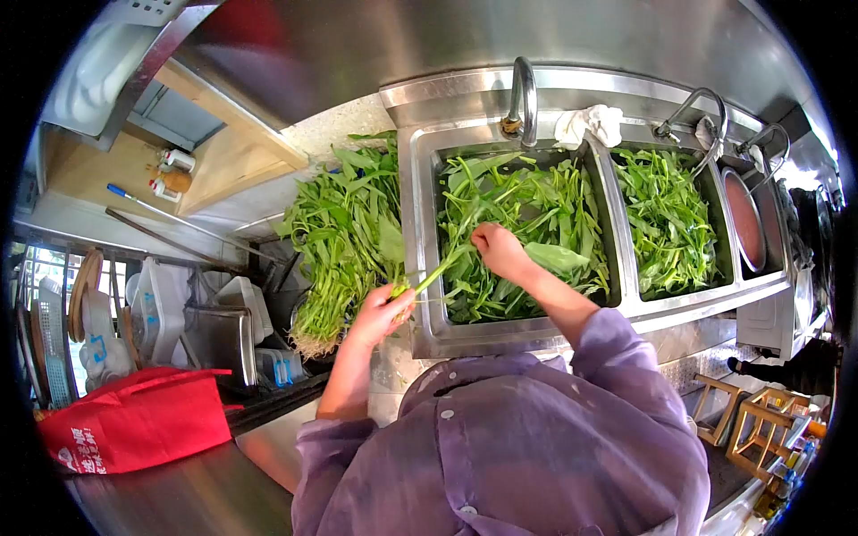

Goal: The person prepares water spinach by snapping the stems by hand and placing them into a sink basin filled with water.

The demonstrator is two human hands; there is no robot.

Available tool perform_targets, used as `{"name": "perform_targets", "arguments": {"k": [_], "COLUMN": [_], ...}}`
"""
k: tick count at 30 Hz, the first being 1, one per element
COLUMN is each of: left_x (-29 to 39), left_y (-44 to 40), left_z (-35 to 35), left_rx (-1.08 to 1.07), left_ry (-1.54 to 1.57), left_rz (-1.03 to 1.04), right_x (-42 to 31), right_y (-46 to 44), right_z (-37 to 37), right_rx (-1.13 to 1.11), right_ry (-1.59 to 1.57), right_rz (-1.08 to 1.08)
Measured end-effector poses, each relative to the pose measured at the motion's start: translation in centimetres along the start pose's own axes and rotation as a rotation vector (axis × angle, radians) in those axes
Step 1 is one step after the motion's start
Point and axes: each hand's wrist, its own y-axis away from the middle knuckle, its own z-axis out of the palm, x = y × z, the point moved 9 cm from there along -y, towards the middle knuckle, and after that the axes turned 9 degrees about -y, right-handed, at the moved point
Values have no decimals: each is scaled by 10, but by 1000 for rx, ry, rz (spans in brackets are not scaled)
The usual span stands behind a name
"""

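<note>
My left hand (382, 314), at the near left edge of the sink, is closed around the lower ends of a few water spinach stems (438, 272). They slant up to the right toward my right hand (499, 251), whose fingers are pinched at the upper part of the stems over the left basin. Under it, that basin (437, 192) holds many loose green leaves and stems (563, 196) in water. To the left of the sink lies a large bunch of uncut water spinach (344, 214), its pale roots pointing toward me.
The middle basin holds more cut greens (666, 214); a round reddish tub (744, 219) sits in the right one. Curved faucets (525, 98) rise behind, with a white cloth (590, 127) on the ledge. A red bag (143, 420) and white plastic baskets (161, 308) are at left, wooden stools (760, 433) at right.
</note>
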Motion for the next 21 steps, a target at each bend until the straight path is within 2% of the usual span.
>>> {"name": "perform_targets", "arguments": {"k": [1,2,3,5,6,7,9,11,13,15,17,21], "left_x": [-3,-6,-7,-6,-4,-4,-8,-21,-31,-22,-20,-21], "left_y": [-8,-15,-19,-19,-19,-18,-16,-14,-18,-17,-21,-20], "left_z": [6,9,11,15,15,14,2,-3,-7,11,14,20], "left_rx": [2,44,85,82,58,37,53,58,87,-205,-199,-266], "left_ry": [2,33,63,65,75,84,155,390,443,582,571,655], "left_rz": [4,-2,-11,-28,-12,4,-4,-72,-130,-60,-51,-91], "right_x": [25,42,41,96,113,123,149,126,15,-39,-61,-61], "right_y": [-4,-10,-12,-3,-2,-4,3,-18,2,14,20,16], "right_z": [0,5,8,32,23,10,-17,-40,-57,-40,-32,-21], "right_rx": [111,261,261,267,318,320,461,277,398,262,211,90], "right_ry": [-98,-53,-53,-656,-674,-674,-817,38,258,203,208,122], "right_rz": [145,-13,-13,602,700,701,787,308,-122,-430,-499,-556]}}
